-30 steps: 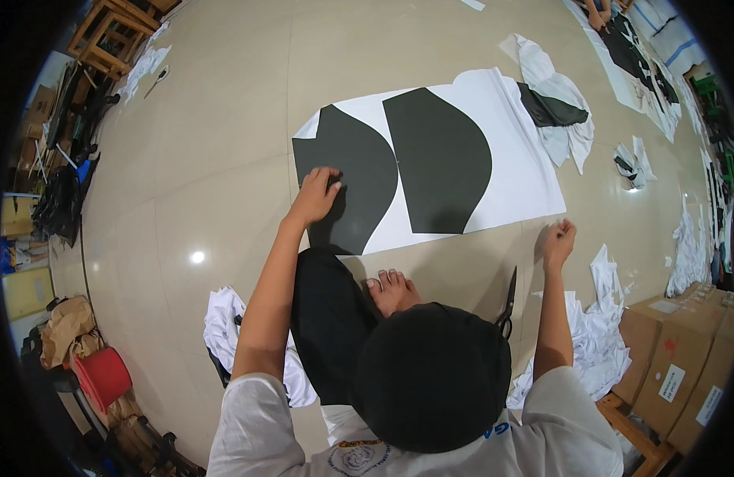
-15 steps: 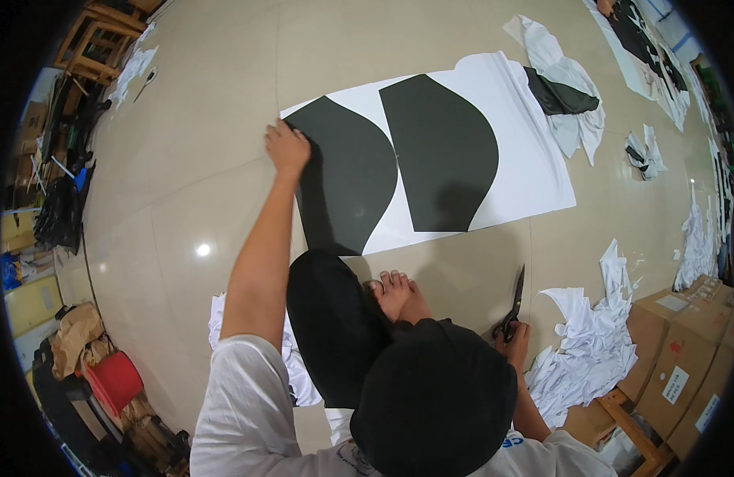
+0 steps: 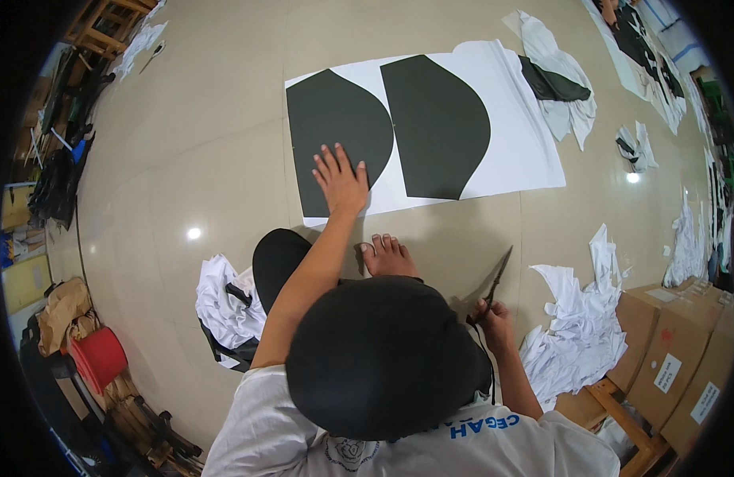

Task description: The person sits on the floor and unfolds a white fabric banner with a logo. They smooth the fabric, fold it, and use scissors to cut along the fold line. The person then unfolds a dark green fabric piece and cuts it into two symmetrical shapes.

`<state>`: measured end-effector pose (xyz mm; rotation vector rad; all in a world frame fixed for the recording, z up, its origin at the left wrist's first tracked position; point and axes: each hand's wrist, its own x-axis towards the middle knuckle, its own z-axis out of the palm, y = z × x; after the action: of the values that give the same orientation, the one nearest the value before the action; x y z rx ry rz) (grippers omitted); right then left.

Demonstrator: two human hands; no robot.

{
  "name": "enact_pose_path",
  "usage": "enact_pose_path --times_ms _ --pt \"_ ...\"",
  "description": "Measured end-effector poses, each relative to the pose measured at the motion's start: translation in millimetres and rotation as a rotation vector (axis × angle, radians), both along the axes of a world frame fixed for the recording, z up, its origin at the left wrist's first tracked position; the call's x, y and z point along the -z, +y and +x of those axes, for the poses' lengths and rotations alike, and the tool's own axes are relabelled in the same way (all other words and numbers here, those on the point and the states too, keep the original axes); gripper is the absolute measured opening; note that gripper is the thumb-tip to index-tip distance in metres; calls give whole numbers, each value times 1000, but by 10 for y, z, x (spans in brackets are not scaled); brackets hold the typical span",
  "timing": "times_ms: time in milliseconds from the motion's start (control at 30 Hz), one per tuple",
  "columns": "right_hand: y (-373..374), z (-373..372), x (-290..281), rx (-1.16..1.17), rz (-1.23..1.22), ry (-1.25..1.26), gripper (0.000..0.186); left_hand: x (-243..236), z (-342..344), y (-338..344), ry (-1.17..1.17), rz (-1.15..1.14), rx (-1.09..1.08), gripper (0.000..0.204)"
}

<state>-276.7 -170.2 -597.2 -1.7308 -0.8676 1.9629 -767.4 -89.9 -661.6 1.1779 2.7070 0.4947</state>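
White fabric (image 3: 514, 131) lies spread on the tiled floor, with two dark curved pattern pieces (image 3: 440, 131) side by side on top. My left hand (image 3: 343, 184) rests on the left dark piece (image 3: 329, 111), fingers stretched and spread, near its lower right edge. On the right, well away from the fabric, my right hand (image 3: 494, 319) is closed around the handles of black scissors (image 3: 499, 274), whose blades point up and to the right. My bare foot (image 3: 389, 256) is on the floor just below the fabric.
White scraps (image 3: 577, 326) are heaped right of my right hand, beside cardboard boxes (image 3: 669, 350). A crumpled white and dark cloth (image 3: 553, 83) touches the fabric's far right corner. White cloth (image 3: 224, 302) lies by my left knee; a red container (image 3: 99, 359) stands farther left.
My left hand has moved from the left piece's upper left corner down and right onto its surface. The scissors have shifted slightly left, tilting more to the right. My knee has drawn back from the fabric.
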Motion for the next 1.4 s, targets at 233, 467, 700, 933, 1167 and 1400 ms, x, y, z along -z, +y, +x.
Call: enact_pose_path --times_ms 233,467,700,933,1167,1400 --pt "106 -959 -225 -282 -125 85 42 -6 -102 -325 92 18 -132 72" --pt "383 -1628 -162 -482 -34 -35 46 -6 -39 -346 153 -4 -157 72" --pt "419 -1868 -141 -435 -25 -8 42 -52 -41 -348 195 -22 -164 71" --pt "467 -1946 -78 -453 23 -58 45 -48 -34 -331 189 -29 -169 71" --pt "495 -2017 -11 -396 -4 -6 42 -40 -45 -329 173 -19 -169 72" --pt "513 -2034 15 -396 -12 -49 42 -38 -42 -324 169 -46 -180 71"
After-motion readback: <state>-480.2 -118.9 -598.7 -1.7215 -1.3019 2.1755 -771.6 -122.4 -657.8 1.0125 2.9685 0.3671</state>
